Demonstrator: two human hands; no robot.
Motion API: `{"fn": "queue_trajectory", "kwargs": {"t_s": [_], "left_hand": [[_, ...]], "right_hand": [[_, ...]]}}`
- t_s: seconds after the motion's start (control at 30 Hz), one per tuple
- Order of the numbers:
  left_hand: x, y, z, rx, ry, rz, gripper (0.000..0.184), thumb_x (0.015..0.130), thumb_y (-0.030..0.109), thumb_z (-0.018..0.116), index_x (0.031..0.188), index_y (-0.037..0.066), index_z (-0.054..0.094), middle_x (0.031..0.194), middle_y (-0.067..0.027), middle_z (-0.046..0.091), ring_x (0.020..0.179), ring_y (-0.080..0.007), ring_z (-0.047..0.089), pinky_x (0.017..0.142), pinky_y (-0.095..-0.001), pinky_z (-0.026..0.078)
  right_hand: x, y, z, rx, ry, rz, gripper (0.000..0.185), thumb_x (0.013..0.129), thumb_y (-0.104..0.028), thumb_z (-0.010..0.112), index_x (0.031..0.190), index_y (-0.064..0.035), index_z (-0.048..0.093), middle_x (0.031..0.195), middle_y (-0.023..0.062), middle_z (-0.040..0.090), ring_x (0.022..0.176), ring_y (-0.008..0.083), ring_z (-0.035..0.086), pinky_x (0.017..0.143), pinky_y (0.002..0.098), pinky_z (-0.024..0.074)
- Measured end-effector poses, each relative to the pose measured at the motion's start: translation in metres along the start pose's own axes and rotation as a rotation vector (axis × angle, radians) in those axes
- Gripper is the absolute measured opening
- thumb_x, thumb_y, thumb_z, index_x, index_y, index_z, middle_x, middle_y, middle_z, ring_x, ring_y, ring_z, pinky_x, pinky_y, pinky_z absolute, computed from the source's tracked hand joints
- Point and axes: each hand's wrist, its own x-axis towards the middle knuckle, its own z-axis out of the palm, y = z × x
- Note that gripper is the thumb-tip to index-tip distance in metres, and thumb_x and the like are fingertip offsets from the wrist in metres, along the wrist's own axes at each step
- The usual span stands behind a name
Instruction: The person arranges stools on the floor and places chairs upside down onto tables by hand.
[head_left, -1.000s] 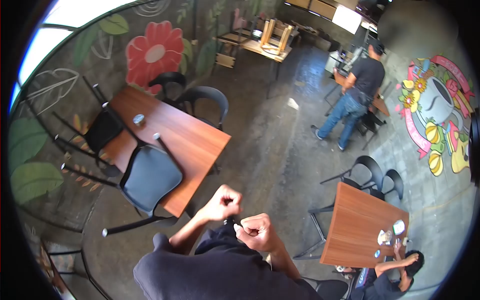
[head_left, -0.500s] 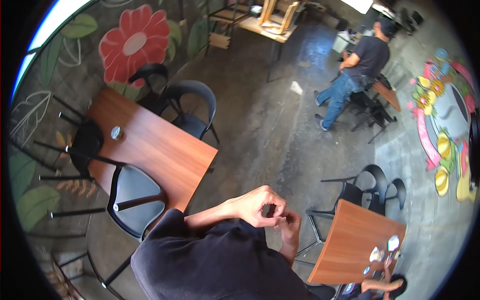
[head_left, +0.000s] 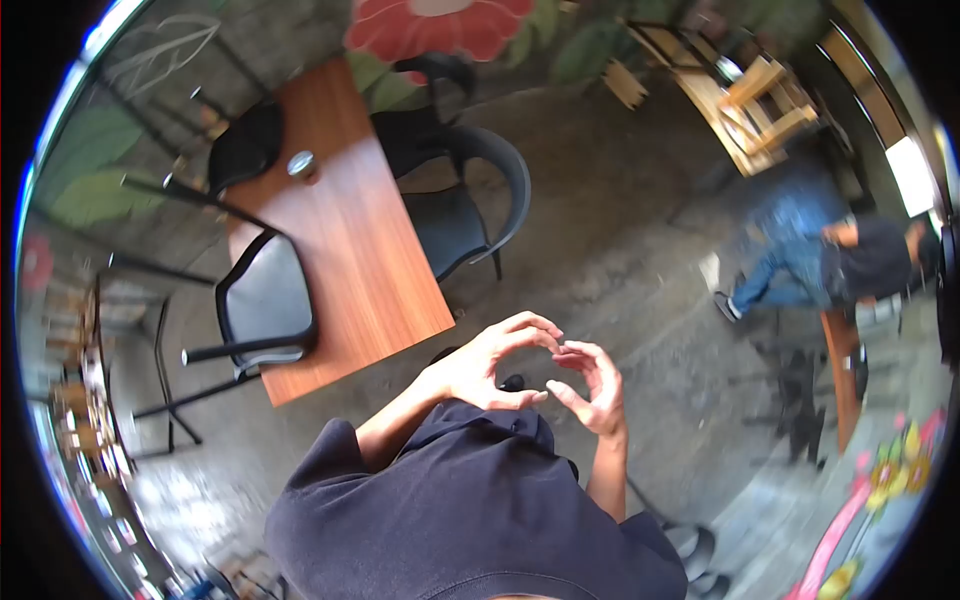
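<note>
My left hand [head_left: 492, 368] is held in front of my dark shirt [head_left: 470, 500], its fingers curved and apart from the thumb. Facing it, my right hand [head_left: 595, 387] is curved the same way, thumb and fingers spread. The fingertips of both hands come close together, forming a rounded gap through which the floor shows. Whether the upper fingertips touch, I cannot tell. Neither hand holds anything. Nearest to my left hand is the wooden table [head_left: 385, 290], a short way off to the left.
Upturned black chairs [head_left: 265, 300] rest on the table beside a small jar [head_left: 300, 163]. A black armchair [head_left: 465, 215] stands at its far side. To the right a person in jeans [head_left: 790, 265] is near another wooden tabletop [head_left: 842, 380]. Wooden stools [head_left: 765, 105] lie on a bench at the back.
My hands have moved apart from their closed-up, touching pose into a wider rounded shape. The view has turned to the right, and the right-hand table with the seated person is out of sight.
</note>
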Motion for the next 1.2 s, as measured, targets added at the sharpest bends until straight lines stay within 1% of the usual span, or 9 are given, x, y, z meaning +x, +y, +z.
{"fn": "queue_trajectory", "kwargs": {"t_s": [0.1, 0.23, 0.33, 0.5, 0.57, 0.67, 0.9, 1.03, 1.2], "left_hand": [[0.002, -0.013, -0.005, 0.056, 0.263, -0.099, 0.045, 0.069, 0.017, 0.076, 0.109, 0.002, 0.061, 0.115, -0.0151, 0.059, 0.109, -0.0287, 0.059, 0.094, -0.0400, 0.047], [-0.003, -0.048, -0.024, 0.056, 0.505, -0.258, 0.041, 0.074, 0.018, 0.076, 0.109, 0.003, 0.061, 0.107, -0.0102, 0.060, 0.100, -0.0209, 0.060, 0.089, -0.0330, 0.049], [0.019, -0.076, -0.041, 0.024, 0.637, -0.293, 0.041, 0.074, 0.017, 0.076, 0.109, 0.003, 0.061, 0.107, -0.0099, 0.059, 0.098, -0.0208, 0.060, 0.087, -0.0329, 0.049], [0.089, -0.109, -0.113, 0.077, 0.679, -0.152, 0.033, 0.070, 0.015, 0.075, 0.099, 0.003, 0.063, 0.090, -0.0096, 0.062, 0.083, -0.0205, 0.062, 0.079, -0.0325, 0.050], [0.117, -0.121, -0.153, 0.121, 0.636, -0.081, 0.032, 0.070, 0.016, 0.075, 0.098, 0.004, 0.063, 0.088, -0.0085, 0.063, 0.082, -0.0202, 0.062, 0.077, -0.0323, 0.050], [0.159, -0.122, -0.206, 0.302, 0.576, -0.054, 0.031, 0.072, 0.018, 0.075, 0.097, 0.004, 0.064, 0.089, -0.0102, 0.063, 0.083, -0.0228, 0.064, 0.074, -0.0326, 0.052], [0.199, -0.141, -0.256, 0.430, 0.544, -0.101, 0.033, 0.073, 0.021, 0.076, 0.099, 0.005, 0.063, 0.089, -0.0102, 0.063, 0.084, -0.0237, 0.065, 0.074, -0.0331, 0.053], [0.215, -0.187, -0.249, -0.001, 0.680, -0.251, 0.036, 0.075, 0.017, 0.077, 0.104, 0.002, 0.064, 0.092, -0.0091, 0.066, 0.087, -0.0189, 0.064, 0.082, -0.0315, 0.052], [0.281, -0.235, -0.229, -0.085, 0.834, -0.283, 0.035, 0.076, 0.013, 0.076, 0.107, 0.002, 0.064, 0.092, -0.0073, 0.067, 0.088, -0.0157, 0.064, 0.084, -0.0311, 0.051]], "right_hand": [[0.072, -0.019, -0.032, -0.292, -0.159, -0.093, 0.042, 0.073, -0.004, 0.080, 0.111, -0.0014, 0.062, 0.104, 0.0095, 0.066, 0.099, 0.0190, 0.065, 0.088, 0.0313, 0.0511], [0.168, -0.001, -0.041, -0.142, -0.391, -0.019, 0.033, 0.074, -0.003, 0.079, 0.103, -0.0012, 0.065, 0.095, 0.0081, 0.067, 0.089, 0.0177, 0.067, 0.081, 0.0294, 0.0528], [0.232, 0.001, -0.015, -0.376, -0.403, -0.214, 0.020, 0.076, -0.001, 0.076, 0.093, -0.0019, 0.066, 0.086, 0.0084, 0.068, 0.078, 0.0171, 0.067, 0.073, 0.0286, 0.0534], [0.309, -0.006, 0.015, -0.387, -0.429, -0.244, 0.015, 0.080, 0.001, 0.070, 0.095, -0.0005, 0.067, 0.086, 0.0095, 0.068, 0.079, 0.0192, 0.068, 0.074, 0.0294, 0.0534], [0.337, -0.002, 0.009, -0.294, -0.373, -0.141, 0.014, 0.081, -0.001, 0.071, 0.095, -0.0004, 0.067, 0.087, 0.0097, 0.068, 0.080, 0.0184, 0.068, 0.075, 0.0289, 0.0534], [0.378, -0.016, -0.004, -0.472, -0.313, -0.230, 0.020, 0.081, -0.005, 0.074, 0.099, -0.0003, 0.067, 0.087, 0.0098, 0.069, 0.080, 0.0175, 0.068, 0.075, 0.0284, 0.0535], [0.453, 0.003, -0.025, -0.362, -0.340, 0.053, 0.023, 0.083, -0.007, 0.075, 0.103, -0.0007, 0.066, 0.089, 0.0075, 0.070, 0.082, 0.0137, 0.068, 0.077, 0.0269, 0.0540], [0.517, 0.007, -0.033, -0.446, -0.513, 0.027, 0.021, 0.084, -0.009, 0.074, 0.103, -0.0018, 0.067, 0.087, 0.0071, 0.071, 0.081, 0.0126, 0.067, 0.078, 0.0269, 0.0540], [0.610, 0.045, -0.065, -0.375, -0.665, 0.133, 0.022, 0.086, -0.012, 0.073, 0.104, -0.0016, 0.067, 0.089, 0.0074, 0.071, 0.083, 0.0130, 0.067, 0.078, 0.0276, 0.0536]]}}
